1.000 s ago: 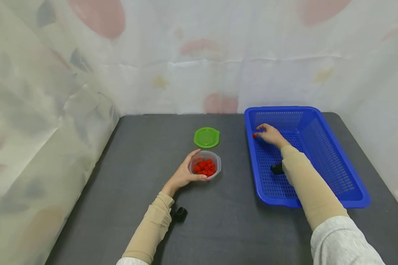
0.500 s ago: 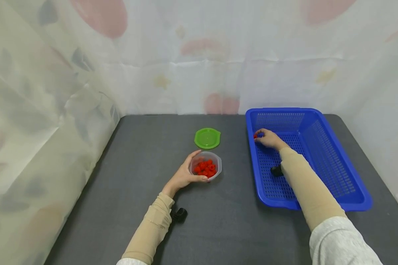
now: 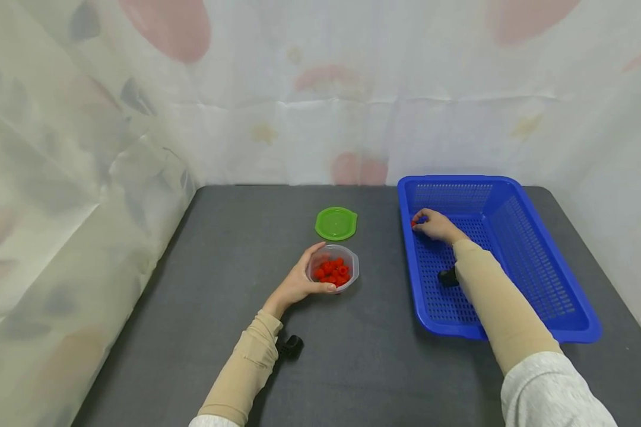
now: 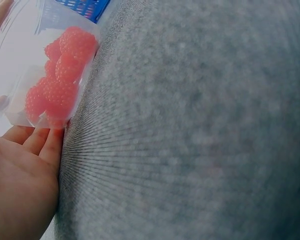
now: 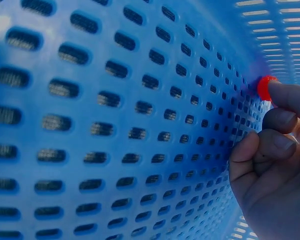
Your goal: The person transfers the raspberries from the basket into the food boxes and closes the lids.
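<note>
My left hand [image 3: 295, 284] holds a clear plastic tub [image 3: 355, 270] round its side, thumb at the front and fingers behind. Several red raspberries [image 3: 333, 271] lie inside it; the left wrist view shows these raspberries [image 4: 60, 75] heaped through the clear wall. Over in the blue basket [image 3: 422, 325], my right hand [image 3: 437, 226] pinches one raspberry [image 5: 266, 88] with its fingertips beside the basket's left wall. Its other fingers are curled in the right wrist view, and part of the grip is hidden there. Just behind the tub lies a green lid [image 3: 336, 223].
A dark grey table [image 3: 363, 356] carries everything. The basket has raised, slotted walls and stands at the right, near the back edge. Patterned white curtains [image 3: 310, 142] hang behind and along the left side. A small black camera [image 3: 292, 347] is attached at the left wrist.
My right hand's fingers have come together on the raspberry by the basket wall. The left hand and tub have stayed in place; the whole view has shifted slightly.
</note>
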`<action>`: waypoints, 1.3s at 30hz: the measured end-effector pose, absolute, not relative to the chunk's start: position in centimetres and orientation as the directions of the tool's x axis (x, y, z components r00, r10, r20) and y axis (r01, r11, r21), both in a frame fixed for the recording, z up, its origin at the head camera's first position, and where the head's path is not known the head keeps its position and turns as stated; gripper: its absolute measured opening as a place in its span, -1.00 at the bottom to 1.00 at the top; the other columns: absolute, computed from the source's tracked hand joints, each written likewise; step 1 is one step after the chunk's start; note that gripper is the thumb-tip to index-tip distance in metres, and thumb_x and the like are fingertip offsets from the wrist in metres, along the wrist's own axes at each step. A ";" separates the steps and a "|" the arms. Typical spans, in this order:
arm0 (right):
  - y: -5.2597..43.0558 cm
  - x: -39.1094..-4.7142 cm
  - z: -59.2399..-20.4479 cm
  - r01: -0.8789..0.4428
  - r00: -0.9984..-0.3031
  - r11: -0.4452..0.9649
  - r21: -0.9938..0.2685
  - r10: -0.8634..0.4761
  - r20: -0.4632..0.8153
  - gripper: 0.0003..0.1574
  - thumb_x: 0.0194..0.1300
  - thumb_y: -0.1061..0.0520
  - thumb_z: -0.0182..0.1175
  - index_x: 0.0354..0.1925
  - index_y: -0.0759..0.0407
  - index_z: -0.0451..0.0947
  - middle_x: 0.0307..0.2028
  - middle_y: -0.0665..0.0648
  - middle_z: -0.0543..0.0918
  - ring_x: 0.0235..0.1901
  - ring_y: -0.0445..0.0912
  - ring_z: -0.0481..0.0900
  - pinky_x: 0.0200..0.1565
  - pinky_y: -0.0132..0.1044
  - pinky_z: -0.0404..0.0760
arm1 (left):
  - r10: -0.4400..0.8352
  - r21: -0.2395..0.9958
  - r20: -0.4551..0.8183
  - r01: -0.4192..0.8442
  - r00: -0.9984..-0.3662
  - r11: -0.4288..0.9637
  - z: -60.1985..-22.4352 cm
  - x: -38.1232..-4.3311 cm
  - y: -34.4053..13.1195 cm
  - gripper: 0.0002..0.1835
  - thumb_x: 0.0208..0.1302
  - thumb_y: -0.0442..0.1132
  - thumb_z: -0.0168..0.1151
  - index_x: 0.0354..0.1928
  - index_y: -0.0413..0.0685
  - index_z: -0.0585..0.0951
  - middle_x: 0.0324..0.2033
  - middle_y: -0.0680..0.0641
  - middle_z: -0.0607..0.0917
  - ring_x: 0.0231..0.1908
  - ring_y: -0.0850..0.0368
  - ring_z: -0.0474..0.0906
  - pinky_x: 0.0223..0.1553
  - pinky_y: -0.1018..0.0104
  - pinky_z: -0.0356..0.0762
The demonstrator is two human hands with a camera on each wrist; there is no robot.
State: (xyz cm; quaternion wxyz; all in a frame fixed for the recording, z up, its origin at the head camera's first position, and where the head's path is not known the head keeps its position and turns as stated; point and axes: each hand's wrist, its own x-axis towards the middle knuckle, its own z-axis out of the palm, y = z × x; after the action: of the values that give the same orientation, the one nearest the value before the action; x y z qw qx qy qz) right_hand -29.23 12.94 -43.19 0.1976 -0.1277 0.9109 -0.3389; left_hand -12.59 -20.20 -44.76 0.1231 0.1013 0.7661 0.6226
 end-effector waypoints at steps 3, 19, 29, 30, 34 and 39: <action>13.0 -29.2 -43.2 -0.098 -0.887 0.729 -0.677 -0.373 -0.274 -0.69 0.36 0.16 -0.01 0.00 0.31 0.36 -0.28 0.18 0.42 -0.42 -0.11 0.35 -0.40 -0.33 0.36 | 0.307 0.978 -0.056 0.009 -0.950 0.208 -44.7 -12.6 -20.2 0.05 -0.07 -0.30 0.47 0.42 -0.03 0.02 0.30 -0.19 0.32 0.34 -0.09 0.21 0.36 -0.04 0.11; 13.9 -28.4 -41.8 -0.123 -0.886 0.694 -0.710 -0.398 -0.235 -0.65 0.41 0.09 -0.05 0.07 0.25 0.32 -0.27 0.21 0.44 -0.51 -0.15 0.29 -0.43 -0.30 0.33 | 0.301 0.979 -0.059 0.004 -0.952 0.205 -44.9 -12.5 -20.2 0.03 -0.07 -0.29 0.47 0.41 0.02 0.04 0.31 -0.20 0.31 0.35 -0.11 0.19 0.36 -0.06 0.08; 14.8 -27.8 -40.3 -0.128 -0.884 0.679 -0.723 -0.408 -0.227 -0.59 0.43 0.01 -0.07 0.15 0.16 0.25 -0.07 0.29 0.42 -0.31 -0.01 0.35 -0.30 -0.21 0.33 | 0.269 0.973 -0.039 0.025 -0.962 0.229 -47.2 -13.5 -20.6 0.03 -0.10 -0.20 0.50 0.37 0.30 0.08 0.28 -0.01 0.36 0.33 0.05 0.24 0.36 -0.02 0.12; 14.8 -27.7 -40.0 -0.126 -0.886 0.679 -0.723 -0.405 -0.226 -0.58 0.43 0.00 -0.07 0.16 0.15 0.24 -0.08 0.29 0.42 -0.30 0.00 0.35 -0.29 -0.21 0.32 | 0.268 0.974 -0.040 0.023 -0.963 0.227 -47.3 -13.5 -20.6 0.03 -0.11 -0.20 0.51 0.37 0.31 0.08 0.28 0.00 0.36 0.33 0.05 0.24 0.36 -0.01 0.12; 14.8 -27.4 -39.0 -0.126 -0.885 0.660 -0.741 -0.412 -0.217 -0.56 0.43 -0.05 -0.07 0.16 0.11 0.22 -0.29 0.22 0.42 -0.43 -0.06 0.32 -0.36 -0.20 0.32 | 0.278 0.974 -0.044 0.021 -0.960 0.224 -47.1 -13.5 -20.6 0.04 -0.09 -0.21 0.50 0.39 0.23 0.06 0.30 -0.03 0.35 0.34 0.04 0.23 0.36 -0.01 0.11; 14.5 -26.9 -37.8 -0.147 -0.881 0.623 -0.768 -0.435 -0.184 -0.58 0.42 -0.05 -0.05 0.16 0.06 0.23 -0.39 0.17 0.42 -0.53 -0.10 0.27 -0.39 -0.20 0.34 | 0.298 0.980 -0.056 0.004 -0.953 0.197 -45.6 -13.0 -20.4 0.05 -0.08 -0.28 0.48 0.42 0.06 0.03 0.32 -0.15 0.31 0.36 -0.05 0.19 0.37 -0.05 0.06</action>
State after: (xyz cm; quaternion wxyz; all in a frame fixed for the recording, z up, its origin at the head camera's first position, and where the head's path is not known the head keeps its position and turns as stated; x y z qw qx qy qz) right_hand -26.87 14.47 -37.82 0.1795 -0.1648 0.8827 -0.4018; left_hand -13.00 -20.41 -45.63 0.1176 0.0986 0.7647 0.6258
